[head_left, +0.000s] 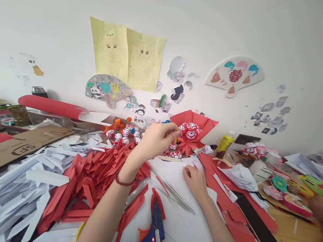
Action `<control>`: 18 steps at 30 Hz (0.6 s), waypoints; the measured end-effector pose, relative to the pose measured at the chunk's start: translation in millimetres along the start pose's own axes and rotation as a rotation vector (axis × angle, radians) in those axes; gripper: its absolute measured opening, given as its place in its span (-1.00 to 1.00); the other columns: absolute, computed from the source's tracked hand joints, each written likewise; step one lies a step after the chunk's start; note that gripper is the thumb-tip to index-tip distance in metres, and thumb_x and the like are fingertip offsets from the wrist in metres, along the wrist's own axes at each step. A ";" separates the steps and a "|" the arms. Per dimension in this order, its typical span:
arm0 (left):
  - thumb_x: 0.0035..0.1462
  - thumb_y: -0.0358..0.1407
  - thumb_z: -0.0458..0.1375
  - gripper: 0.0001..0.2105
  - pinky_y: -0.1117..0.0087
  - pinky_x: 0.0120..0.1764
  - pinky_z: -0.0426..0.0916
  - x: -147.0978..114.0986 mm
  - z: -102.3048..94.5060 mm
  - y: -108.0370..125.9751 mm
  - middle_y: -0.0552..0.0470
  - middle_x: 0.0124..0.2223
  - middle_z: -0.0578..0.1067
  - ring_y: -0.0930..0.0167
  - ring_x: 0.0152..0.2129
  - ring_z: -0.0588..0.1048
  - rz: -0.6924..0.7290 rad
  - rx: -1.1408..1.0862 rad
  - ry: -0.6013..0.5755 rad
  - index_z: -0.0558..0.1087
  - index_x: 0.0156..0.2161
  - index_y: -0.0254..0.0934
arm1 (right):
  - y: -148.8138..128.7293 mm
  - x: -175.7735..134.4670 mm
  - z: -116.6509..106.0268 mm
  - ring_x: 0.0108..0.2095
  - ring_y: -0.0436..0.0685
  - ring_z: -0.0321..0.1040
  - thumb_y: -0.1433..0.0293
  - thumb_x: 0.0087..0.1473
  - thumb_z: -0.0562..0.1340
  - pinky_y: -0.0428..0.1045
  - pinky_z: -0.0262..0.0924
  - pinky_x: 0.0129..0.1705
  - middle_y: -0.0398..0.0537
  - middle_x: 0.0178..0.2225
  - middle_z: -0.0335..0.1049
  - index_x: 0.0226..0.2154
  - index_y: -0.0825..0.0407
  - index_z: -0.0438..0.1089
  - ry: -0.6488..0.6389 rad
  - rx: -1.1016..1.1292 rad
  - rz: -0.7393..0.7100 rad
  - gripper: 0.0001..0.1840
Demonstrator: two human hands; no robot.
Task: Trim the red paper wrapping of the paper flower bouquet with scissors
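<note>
My left hand [159, 140] is raised over the far part of the work surface, thumb and fingers pinched together; whatever they hold is too small to make out. Just beyond its fingertips, red-and-white paper flowers [191, 131] sit in red wrapping paper [208, 125]. Lower down, my right hand [196, 180] rests on a white sheet [197, 229] with its fingers curled; I cannot see anything in them. Between my forearms lie thin metal wires [176, 195], a blue glue gun [156, 226] with a lit red light, and red-handled scissors [134, 196].
Heaps of folded white paper strips [37, 185] and red paper strips [94, 175] cover the left side. A cardboard piece [26, 143] and a red roll [49, 105] lie behind. At right are red sheets [237, 218], a yellow bottle [226, 141] and another person's hand [322, 208].
</note>
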State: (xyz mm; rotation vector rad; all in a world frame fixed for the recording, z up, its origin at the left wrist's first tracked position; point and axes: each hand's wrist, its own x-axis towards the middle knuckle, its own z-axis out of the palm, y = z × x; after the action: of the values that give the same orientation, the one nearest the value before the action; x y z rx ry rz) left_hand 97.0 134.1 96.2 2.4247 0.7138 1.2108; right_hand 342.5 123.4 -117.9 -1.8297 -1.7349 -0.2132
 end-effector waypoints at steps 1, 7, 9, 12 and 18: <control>0.25 -0.30 -0.01 -0.78 0.45 -0.35 0.26 0.2 0.5 0.5 0.13 -0.48 0.53 0.47 -0.53 0.43 0.003 0.004 0.002 0.48 -0.33 -0.21 | 0.0 -0.2 0.0 -0.46 0.05 0.34 0.28 0.22 0.04 -0.05 -0.08 -0.40 -0.13 -0.48 0.46 -0.43 0.00 0.36 -0.001 0.003 0.001 -0.72; 0.27 -0.25 -0.01 -0.78 0.47 -0.38 0.24 -2.4 1.6 10.6 0.14 -0.49 0.52 0.47 -0.54 0.41 -0.018 0.066 0.026 0.48 -0.30 -0.20 | 0.9 -0.6 -0.1 -0.45 0.05 0.34 0.29 0.22 0.03 -0.05 -0.06 -0.39 -0.13 -0.48 0.45 -0.42 -0.01 0.35 -0.005 0.025 0.005 -0.72; 0.28 -0.24 -0.01 -0.77 0.47 -0.38 0.23 -2.0 0.6 18.2 0.13 -0.48 0.52 0.47 -0.53 0.41 -0.012 0.108 0.037 0.48 -0.29 -0.20 | 1.7 -0.1 -0.2 -0.47 0.04 0.33 0.30 0.22 0.02 -0.05 -0.06 -0.40 -0.13 -0.49 0.45 -0.42 -0.01 0.35 -0.002 0.029 0.008 -0.72; 0.29 -0.25 -0.03 -0.75 0.46 -0.37 0.23 4.7 -3.7 36.7 0.12 -0.47 0.52 0.48 -0.53 0.42 0.029 0.162 0.000 0.48 -0.29 -0.20 | 2.5 0.5 -0.6 -0.49 0.02 0.31 0.31 0.21 0.03 -0.05 -0.05 -0.42 -0.14 -0.50 0.44 -0.44 0.00 0.36 0.008 0.029 0.018 -0.72; 0.31 -0.29 -0.04 -0.75 0.42 -0.38 0.26 -0.1 -32.1 114.2 0.10 -0.43 0.52 0.45 -0.49 0.45 0.148 0.300 -0.027 0.48 -0.29 -0.18 | 1.9 -0.7 -2.7 -0.46 -0.01 0.33 0.34 0.22 0.08 -0.07 0.10 -0.37 -0.16 -0.51 0.41 -0.42 0.05 0.38 0.021 0.011 0.050 -0.74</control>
State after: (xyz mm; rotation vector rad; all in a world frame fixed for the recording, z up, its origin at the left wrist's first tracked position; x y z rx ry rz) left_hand 103.4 43.1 172.1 2.7776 0.7672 1.1959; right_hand 345.0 121.5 -116.7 -1.8535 -1.6712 -0.2018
